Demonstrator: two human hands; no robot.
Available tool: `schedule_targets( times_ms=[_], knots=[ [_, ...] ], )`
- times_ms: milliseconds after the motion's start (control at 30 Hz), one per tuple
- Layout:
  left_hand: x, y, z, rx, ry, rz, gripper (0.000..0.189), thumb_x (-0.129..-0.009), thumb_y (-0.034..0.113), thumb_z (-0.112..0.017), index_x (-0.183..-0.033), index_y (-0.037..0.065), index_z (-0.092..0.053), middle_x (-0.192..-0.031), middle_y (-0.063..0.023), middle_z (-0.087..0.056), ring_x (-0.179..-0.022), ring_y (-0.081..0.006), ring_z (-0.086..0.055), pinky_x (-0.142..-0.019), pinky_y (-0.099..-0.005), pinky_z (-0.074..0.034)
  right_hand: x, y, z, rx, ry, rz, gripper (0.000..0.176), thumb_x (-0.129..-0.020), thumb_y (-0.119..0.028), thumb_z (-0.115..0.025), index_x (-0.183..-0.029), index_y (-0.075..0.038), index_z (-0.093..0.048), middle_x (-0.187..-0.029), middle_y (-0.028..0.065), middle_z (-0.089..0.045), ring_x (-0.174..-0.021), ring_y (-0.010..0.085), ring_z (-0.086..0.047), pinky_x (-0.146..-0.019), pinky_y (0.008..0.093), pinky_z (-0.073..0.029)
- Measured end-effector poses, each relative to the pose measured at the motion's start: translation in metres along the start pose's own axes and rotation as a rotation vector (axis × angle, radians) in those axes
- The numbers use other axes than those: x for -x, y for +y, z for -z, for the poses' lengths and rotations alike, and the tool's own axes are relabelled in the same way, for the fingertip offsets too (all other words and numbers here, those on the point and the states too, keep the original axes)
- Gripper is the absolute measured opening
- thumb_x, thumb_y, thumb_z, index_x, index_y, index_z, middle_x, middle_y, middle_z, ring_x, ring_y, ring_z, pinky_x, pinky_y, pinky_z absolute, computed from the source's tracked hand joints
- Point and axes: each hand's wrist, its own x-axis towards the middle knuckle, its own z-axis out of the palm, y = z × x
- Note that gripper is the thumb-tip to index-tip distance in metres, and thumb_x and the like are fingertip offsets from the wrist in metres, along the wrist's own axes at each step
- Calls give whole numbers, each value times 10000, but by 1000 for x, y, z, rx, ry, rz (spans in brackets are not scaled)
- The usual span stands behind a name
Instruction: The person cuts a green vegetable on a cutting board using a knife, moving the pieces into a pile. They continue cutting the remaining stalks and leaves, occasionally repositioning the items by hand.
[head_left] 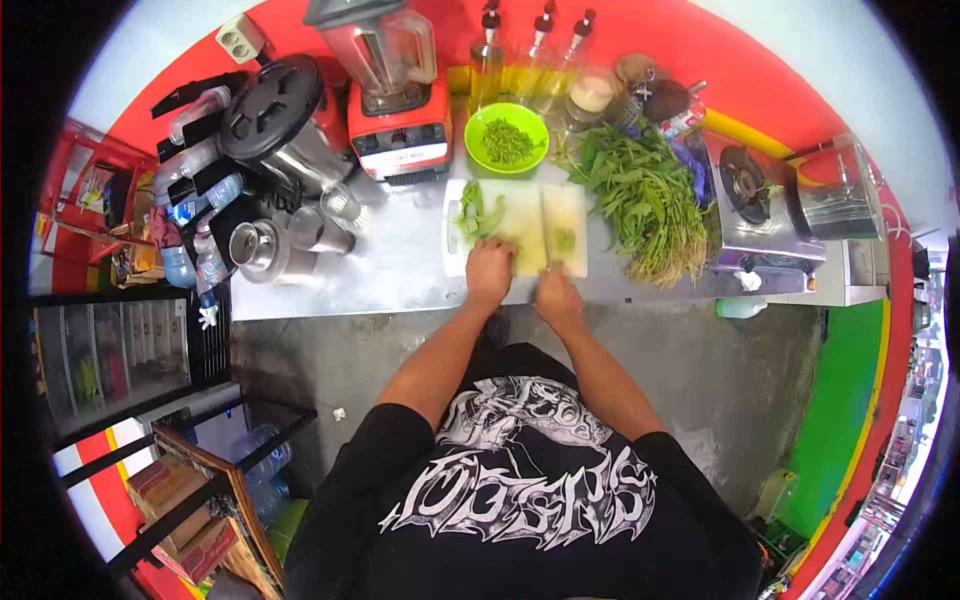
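Note:
A white cutting board point(458, 262) lies on the metal counter. My right hand point(558, 297) is closed round the handle of a knife point(547, 228), whose blade points away from me over the board. Small chopped green pieces point(566, 240) lie just right of the blade. My left hand point(491, 268) rests on the board's near part with its fingers bent together; what they press on is too small to make out. Beyond it are long green pieces point(482, 215) at the board's left. A green bowl point(530, 168) of chopped greens stands behind the board.
Leafy greens with roots point(645, 200) are heaped right of the board, beside a gas stove point(765, 235). A red blender point(400, 140), oil bottles point(487, 72) and a glass jar point(590, 95) stand at the back. Metal shakers point(270, 252) and a large lidded pot point(290, 130) stand left.

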Motion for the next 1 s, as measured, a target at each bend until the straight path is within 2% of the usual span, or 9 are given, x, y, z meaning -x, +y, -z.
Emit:
schedule_targets(
  times_ms=[33,100,267,333,433,567,633,833,1000],
  knots=[
    [-2,-3,3,4,6,-5,134,-801,57,-657,-875,111,-755,-915,-108,-678,-934,-335,-621,-825,-453,-511,1,-6,14,3,8,0,350,-1035,-274,-425,-1190,31,-498,-1068,308,-687,-1004,496,-658,-894,556,-505],
    [-5,-7,8,95,-35,-36,116,-802,56,-665,-861,110,-749,-914,-114,-679,-933,-342,-619,-828,-450,-513,7,-15,37,-201,53,-239,365,-1037,-298,-435,-1177,32,-507,-1060,301,-688,-1010,502,-650,-916,558,-497],
    [-8,-18,15,184,-84,-128,108,-839,89,-670,-929,124,-719,-963,-90,-666,-925,-341,-615,-834,-444,-517,8,-17,36,-113,135,-146,382,-1028,-330,-478,-1135,33,-530,-943,324,-680,-917,479,-681,-823,563,-532],
    [-8,-26,18,198,-137,-213,105,-872,126,-664,-969,133,-703,-969,-76,-650,-930,-324,-613,-834,-433,-518,11,-21,22,-107,221,-87,366,-1019,-325,-505,-1023,36,-569,-820,299,-676,-797,490,-670,-730,570,-533],
    [-10,-30,18,185,-125,-277,102,-890,153,-659,-981,130,-699,-952,-78,-632,-930,-312,-606,-822,-431,-516,18,-32,12,-170,226,-17,357,-1019,-323,-506,-1005,27,-576,-805,292,-675,-792,489,-670,-722,576,-527],
    [-12,-27,20,156,-149,-326,120,-899,166,-650,-1003,125,-693,-941,-80,-611,-927,-312,-598,-812,-438,-512,24,-47,17,-93,151,-60,351,-1017,-313,-489,-1048,31,-548,-815,287,-686,-802,474,-689,-703,556,-554],
    [-9,-24,20,118,-121,-333,137,-898,158,-641,-1020,119,-690,-945,-82,-602,-923,-315,-595,-807,-443,-509,29,-49,16,-116,179,-28,339,-1029,-310,-491,-1047,22,-560,-834,288,-682,-812,480,-680,-749,578,-533],
    [-7,-24,16,38,-144,-344,180,-857,146,-646,-1029,130,-695,-942,-81,-594,-941,-300,-590,-813,-438,-506,35,-70,32,-110,83,-124,326,-1040,-287,-466,-1062,30,-539,-889,290,-691,-857,472,-688,-766,572,-540],
    [-5,-26,16,88,-118,-357,167,-880,134,-637,-1040,120,-684,-914,-105,-575,-897,-330,-567,-786,-457,-471,17,-46,-17,-99,151,9,293,-1010,-243,-485,-1055,42,-541,-904,283,-697,-843,471,-690,-761,558,-546]
  ],
)
